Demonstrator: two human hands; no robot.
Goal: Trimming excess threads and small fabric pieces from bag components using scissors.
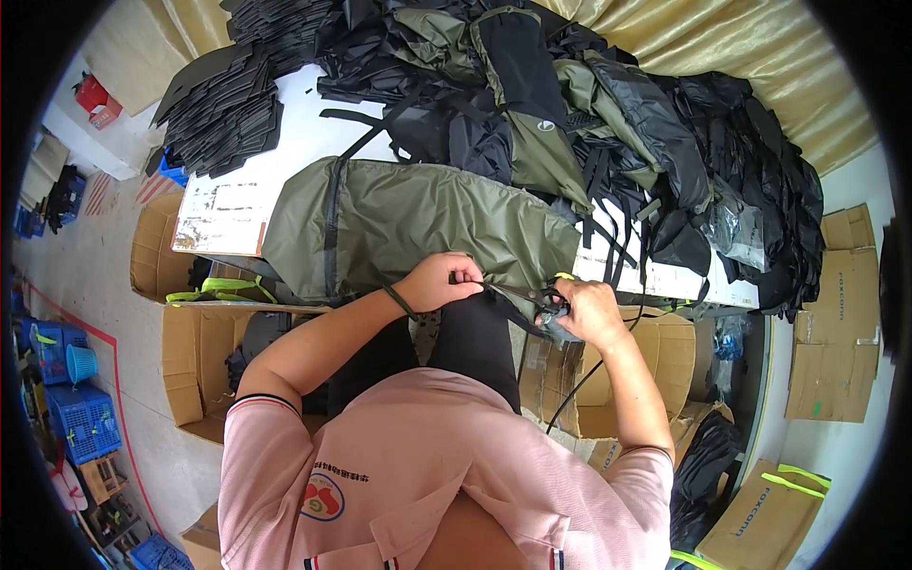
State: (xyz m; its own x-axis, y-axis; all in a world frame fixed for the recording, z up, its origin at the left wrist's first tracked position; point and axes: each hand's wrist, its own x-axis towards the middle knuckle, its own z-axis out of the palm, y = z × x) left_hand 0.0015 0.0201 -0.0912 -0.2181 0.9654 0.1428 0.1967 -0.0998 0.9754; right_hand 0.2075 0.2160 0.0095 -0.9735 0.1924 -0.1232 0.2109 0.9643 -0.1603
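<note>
An olive-green fabric bag (pixel 427 223) lies flat along the near edge of the table, with a black strip running across its left part. At its near edge, my left hand (pixel 442 282) is closed in a pinch; dark material shows by the fingertips, but what they grip is too small to name. My right hand (pixel 591 312) is wrapped round a pair of scissors (pixel 553 310) with dark handles. The blades point left, toward my left fingertips, beside the bag's black lower edge. A bit of yellow-green shows by my right thumb.
Stacked black flat panels (pixel 228 109) lie at the far left of the white tabletop (pixel 228 214). Black and green bags (pixel 532 104) pile up across the back and right. Open cardboard boxes (pixel 195 366) stand under the table. Blue crates (pixel 84 418) sit on the floor at left.
</note>
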